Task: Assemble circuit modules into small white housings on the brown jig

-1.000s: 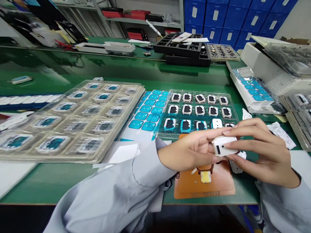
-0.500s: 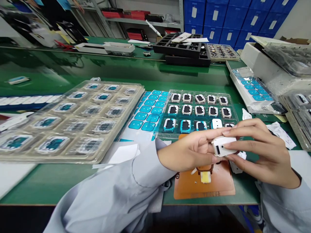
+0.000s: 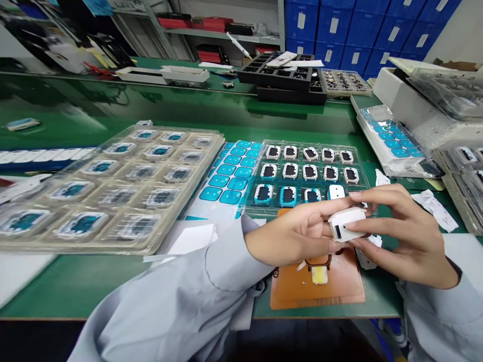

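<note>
The white rectangular plastic casing [image 3: 347, 223] stays clamped between the left hand [image 3: 296, 234] and the right hand [image 3: 409, 234]. It has barely shifted, above a flat orange mat [image 3: 287, 286].

Just beyond the left hand [image 3: 294, 234] lies a clear plastic blister tray [image 3: 302, 141] of rounded white and teal modules in rows, beside a sheet of rounded teal stickers [image 3: 232, 171]. Further left sits a wider clear plastic tray [image 3: 181, 128] of teal-centred modules. Beneath the hands is a flat orange pad [image 3: 339, 289]. Past the right hand [image 3: 409, 236] lie crumpled white paper scraps [image 3: 433, 211], and far ahead stand black plastic trays [image 3: 279, 75] before stacked blue bins [image 3: 332, 30].
</note>
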`<state>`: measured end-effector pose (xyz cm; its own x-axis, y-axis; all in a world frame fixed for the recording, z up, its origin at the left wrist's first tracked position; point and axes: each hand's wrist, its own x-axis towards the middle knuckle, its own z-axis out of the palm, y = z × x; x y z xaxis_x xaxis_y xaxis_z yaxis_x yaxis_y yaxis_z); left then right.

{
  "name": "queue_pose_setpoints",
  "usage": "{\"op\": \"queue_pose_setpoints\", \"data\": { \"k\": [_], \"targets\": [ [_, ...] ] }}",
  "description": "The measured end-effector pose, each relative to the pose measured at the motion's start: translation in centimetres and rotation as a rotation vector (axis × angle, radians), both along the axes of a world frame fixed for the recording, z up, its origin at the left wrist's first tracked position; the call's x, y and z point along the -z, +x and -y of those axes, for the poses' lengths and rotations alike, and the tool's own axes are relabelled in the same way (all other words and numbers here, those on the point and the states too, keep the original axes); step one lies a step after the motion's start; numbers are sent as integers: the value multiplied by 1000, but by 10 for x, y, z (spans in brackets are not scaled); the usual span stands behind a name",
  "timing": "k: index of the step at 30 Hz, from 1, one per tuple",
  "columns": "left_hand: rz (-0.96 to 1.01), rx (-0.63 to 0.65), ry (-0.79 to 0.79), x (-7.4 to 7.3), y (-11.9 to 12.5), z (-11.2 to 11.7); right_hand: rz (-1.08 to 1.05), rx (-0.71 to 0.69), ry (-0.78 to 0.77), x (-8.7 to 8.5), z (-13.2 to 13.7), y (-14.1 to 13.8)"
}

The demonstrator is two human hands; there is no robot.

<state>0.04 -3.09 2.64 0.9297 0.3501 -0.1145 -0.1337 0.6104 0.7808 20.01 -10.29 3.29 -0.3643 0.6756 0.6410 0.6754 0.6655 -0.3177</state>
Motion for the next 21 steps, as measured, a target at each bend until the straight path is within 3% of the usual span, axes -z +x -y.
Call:
{"op": "queue_pose_setpoints", "data": {
  "k": [6, 14, 21],
  "targets": [
    [36, 1, -46, 3, -1, 1, -131, -28, -81, 2, 2, 3],
    [-27, -10, 13, 2, -1, 0, -463, -50, -236, 8, -5, 7],
    [-30, 18, 190, -1, -1, 1, -533, -59, -290, 12, -5, 3]
  ]
}}
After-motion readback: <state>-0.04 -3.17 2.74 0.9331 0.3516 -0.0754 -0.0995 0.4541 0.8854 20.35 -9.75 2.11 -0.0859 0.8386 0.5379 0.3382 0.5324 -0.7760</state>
